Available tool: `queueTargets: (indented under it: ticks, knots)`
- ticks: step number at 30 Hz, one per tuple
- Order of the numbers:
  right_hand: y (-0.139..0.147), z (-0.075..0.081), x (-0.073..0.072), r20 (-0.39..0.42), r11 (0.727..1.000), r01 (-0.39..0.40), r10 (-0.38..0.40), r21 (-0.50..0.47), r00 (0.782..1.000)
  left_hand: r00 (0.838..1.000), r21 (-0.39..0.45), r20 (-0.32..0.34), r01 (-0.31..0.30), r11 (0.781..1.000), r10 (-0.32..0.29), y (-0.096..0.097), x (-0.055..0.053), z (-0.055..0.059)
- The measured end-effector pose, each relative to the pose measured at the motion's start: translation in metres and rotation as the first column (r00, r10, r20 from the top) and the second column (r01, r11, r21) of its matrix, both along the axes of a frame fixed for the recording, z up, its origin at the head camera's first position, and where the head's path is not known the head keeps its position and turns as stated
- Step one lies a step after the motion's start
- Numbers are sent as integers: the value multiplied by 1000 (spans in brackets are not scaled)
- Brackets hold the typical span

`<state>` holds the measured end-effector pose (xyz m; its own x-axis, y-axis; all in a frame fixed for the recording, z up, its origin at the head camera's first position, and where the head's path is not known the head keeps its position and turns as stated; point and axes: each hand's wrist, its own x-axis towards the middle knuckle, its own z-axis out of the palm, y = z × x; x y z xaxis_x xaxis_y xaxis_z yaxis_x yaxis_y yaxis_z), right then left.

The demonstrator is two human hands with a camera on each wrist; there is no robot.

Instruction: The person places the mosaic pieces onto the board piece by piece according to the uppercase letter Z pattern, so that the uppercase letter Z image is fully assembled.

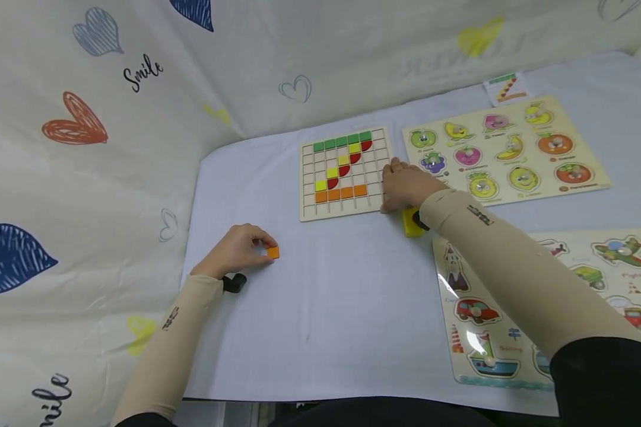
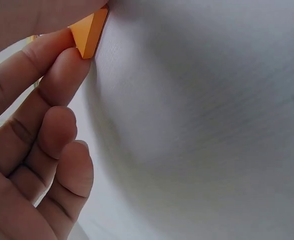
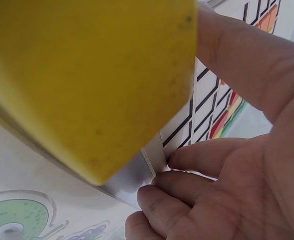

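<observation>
My left hand [image 1: 240, 249] pinches a small orange square tile [image 1: 273, 252] between thumb and fingertips, left of and nearer than the grid board [image 1: 371, 201]. The left wrist view shows the same orange tile [image 2: 89, 35] at the fingertips. My right hand [image 1: 408, 187] rests against the board's right edge, fingers [image 3: 186, 195] and thumb [image 3: 236, 60] spread along it. On the board, green tiles [image 1: 342, 142] form a top row, yellow tiles [image 1: 332, 172] and red rounded tiles [image 1: 344, 171] a diagonal, and orange tiles [image 1: 347, 193] a bottom row.
A yellow block [image 1: 412, 224] sits under my right wrist. The fruit puzzle board [image 1: 491, 166] lies to the right, with a patterned card [image 1: 507, 89] behind it. A vehicle puzzle board [image 1: 475, 338] lies nearer, partly beneath my right forearm.
</observation>
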<state>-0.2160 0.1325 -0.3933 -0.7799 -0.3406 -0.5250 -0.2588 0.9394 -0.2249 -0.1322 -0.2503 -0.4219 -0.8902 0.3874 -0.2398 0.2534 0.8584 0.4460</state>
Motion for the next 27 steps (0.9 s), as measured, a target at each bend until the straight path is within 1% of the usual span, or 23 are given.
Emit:
queueTargets:
  ticks: [5, 7, 10, 13, 15, 18, 22, 25, 27]
  knots:
    - [3, 2, 0, -6, 1000, 2, -2, 14, 1000, 1000, 11, -13, 18, 1000, -18, 9, -6, -4]
    - [3, 2, 0, -11, 1000, 3, -3, 15, 1000, 1000, 21, -18, 20, 1000, -20, 15, -10, -3]
    - [3, 0, 2, -16, 1000, 1, -1, 8, 1000, 999, 29, -43, 22, 999, -21, 25, -19, 0]
    - [1, -1, 4, -14, 1000, 2, -2, -3, 1000, 998, 24, -65, 28, 999, -27, 40, -31, 4]
    - [0, -2, 5, -12, 1000, 7, -8, -10, 1000, 997, 17, -74, 35, 999, -34, 52, -41, 5]
    - [0, -2, 7, -17, 1000, 9, -9, -12, 1000, 996, 26, -80, 44, 999, -42, 76, -55, 8]
    - [0, -1, 7, -36, 1000, -2, 2, 5, 999, 996, 68, -81, 39, 997, -34, 113, -72, 12]
    - [1, 1, 6, -55, 1000, -10, 11, 18, 998, 995, 89, -93, 51, 995, -43, 139, -84, 13]
    - [0, 1, 5, -63, 1000, -11, 12, 23, 998, 992, 98, -105, 75, 992, -65, 154, -91, 14]
